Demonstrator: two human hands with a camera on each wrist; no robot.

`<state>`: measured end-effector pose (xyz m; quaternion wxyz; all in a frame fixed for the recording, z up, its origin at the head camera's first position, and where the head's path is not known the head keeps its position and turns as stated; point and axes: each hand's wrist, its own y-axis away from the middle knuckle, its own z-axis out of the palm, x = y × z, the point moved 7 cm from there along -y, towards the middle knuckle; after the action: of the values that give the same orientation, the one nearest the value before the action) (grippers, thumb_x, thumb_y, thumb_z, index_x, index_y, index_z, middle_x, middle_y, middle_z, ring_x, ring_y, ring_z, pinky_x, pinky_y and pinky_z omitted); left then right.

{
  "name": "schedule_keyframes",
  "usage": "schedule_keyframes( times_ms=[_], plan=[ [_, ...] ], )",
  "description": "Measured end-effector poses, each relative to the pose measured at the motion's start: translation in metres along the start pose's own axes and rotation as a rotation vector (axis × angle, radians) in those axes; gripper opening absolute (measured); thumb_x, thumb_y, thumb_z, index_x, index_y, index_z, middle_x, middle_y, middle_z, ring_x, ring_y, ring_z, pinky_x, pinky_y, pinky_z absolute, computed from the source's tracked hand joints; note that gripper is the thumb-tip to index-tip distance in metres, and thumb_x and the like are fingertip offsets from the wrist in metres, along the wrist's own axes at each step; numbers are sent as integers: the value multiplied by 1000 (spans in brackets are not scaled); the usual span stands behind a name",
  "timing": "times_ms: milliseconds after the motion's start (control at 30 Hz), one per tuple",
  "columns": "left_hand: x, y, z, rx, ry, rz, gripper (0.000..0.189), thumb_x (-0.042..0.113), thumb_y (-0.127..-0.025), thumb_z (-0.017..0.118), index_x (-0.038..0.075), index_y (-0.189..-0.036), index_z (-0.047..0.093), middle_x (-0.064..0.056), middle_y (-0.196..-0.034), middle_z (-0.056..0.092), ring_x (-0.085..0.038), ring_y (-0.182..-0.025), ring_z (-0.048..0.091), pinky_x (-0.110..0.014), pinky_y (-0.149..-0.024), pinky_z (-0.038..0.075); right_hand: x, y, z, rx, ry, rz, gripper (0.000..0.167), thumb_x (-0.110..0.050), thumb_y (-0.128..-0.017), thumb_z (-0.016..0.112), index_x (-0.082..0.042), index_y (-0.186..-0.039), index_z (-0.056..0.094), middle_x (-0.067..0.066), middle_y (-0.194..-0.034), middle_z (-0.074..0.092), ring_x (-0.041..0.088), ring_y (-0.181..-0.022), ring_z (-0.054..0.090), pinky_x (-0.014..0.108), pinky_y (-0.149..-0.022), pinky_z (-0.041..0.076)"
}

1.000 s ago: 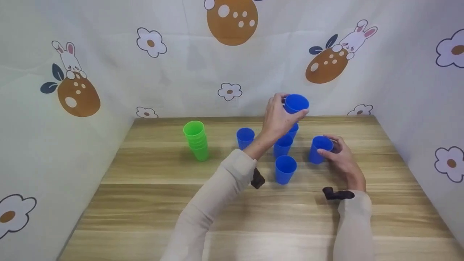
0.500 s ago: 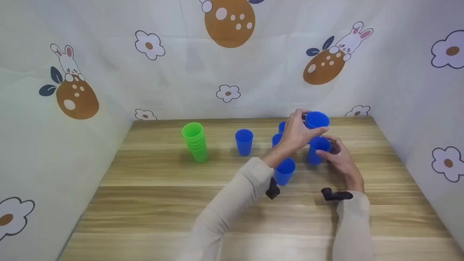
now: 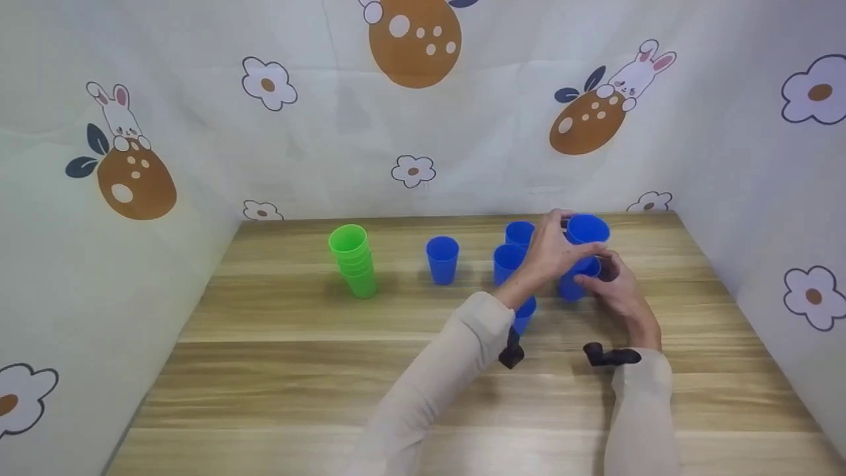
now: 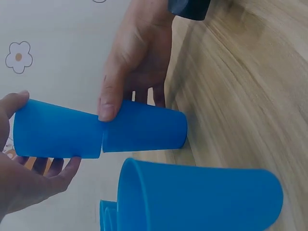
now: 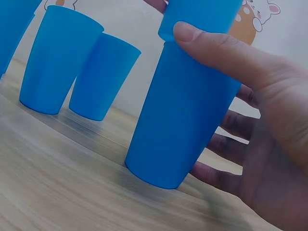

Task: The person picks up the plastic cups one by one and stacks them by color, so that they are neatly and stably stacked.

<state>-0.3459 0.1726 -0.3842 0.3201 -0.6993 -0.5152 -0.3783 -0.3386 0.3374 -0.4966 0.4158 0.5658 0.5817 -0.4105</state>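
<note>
My left hand (image 3: 554, 248) grips a blue cup (image 3: 587, 229) between thumb and fingers, its mouth facing up. Directly beneath it, another blue cup (image 5: 178, 110) stands upright on the table, held around its side near the rim by my right hand (image 3: 624, 284). In the left wrist view the base of the upper cup (image 4: 57, 130) meets the rim of the lower cup (image 4: 147, 126). My right thumb (image 5: 207, 45) lies across the lower cup's rim in the right wrist view.
Left of the hands, several upright blue cups stand in a row, the middle one (image 3: 509, 263) partly behind my left forearm. A single blue cup (image 3: 442, 260) and a stack of green cups (image 3: 353, 261) stand farther left. A patterned cloth (image 3: 330, 145) backs the table (image 3: 277, 390).
My left hand has carried its blue cup right and down, from above the row to just over the cup in my right hand. The right hand has stayed in place.
</note>
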Motion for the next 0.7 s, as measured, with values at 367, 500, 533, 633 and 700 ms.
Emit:
schedule_keyframes(
  times_ms=[367, 500, 533, 633, 700],
  plan=[
    [-8, -3, 10, -34, 0, 24, 71, 43, -83, 80, 18, -142, 49, -1, -143, 57, -17, -131, 55, -30, -107, 50, -4, -1, 4, 14, -62, -61, 76, -12, -91, 72, -1, -153, 30, 18, -158, 37, 23, -142, 40, 33, -119, 36],
    [-12, -4, 10, -49, 13, 27, 73, 39, -83, 82, 16, -144, 49, -4, -142, 59, -20, -129, 58, -29, -105, 50, -4, 0, 5, 18, -85, -61, 63, -13, -91, 73, -6, -144, 41, 5, -144, 51, 0, -124, 50, 11, -101, 44],
    [-13, -4, 10, -54, 18, 24, 73, 38, -83, 81, 16, -145, 49, -4, -142, 59, -20, -129, 57, -29, -105, 51, -4, 0, 5, 18, -85, -63, 61, -14, -91, 74, -6, -142, 42, 4, -141, 52, -3, -121, 51, 9, -99, 44],
    [-18, -3, 7, -70, 48, 20, 73, 36, -85, 80, 16, -146, 47, -5, -143, 58, -21, -131, 56, -30, -105, 51, -3, 0, 4, 25, -65, -51, 59, -18, -91, 74, -8, -140, 44, 5, -141, 53, -7, -117, 52, 8, -97, 44],
    [-21, -1, 3, -85, 69, 25, 72, 35, -86, 79, 16, -147, 46, -6, -144, 56, -22, -132, 54, -32, -105, 51, -1, 1, 3, 28, -63, -36, 61, -19, -91, 74, -7, -142, 42, 12, -146, 50, -4, -118, 51, 9, -97, 44]
  ],
)
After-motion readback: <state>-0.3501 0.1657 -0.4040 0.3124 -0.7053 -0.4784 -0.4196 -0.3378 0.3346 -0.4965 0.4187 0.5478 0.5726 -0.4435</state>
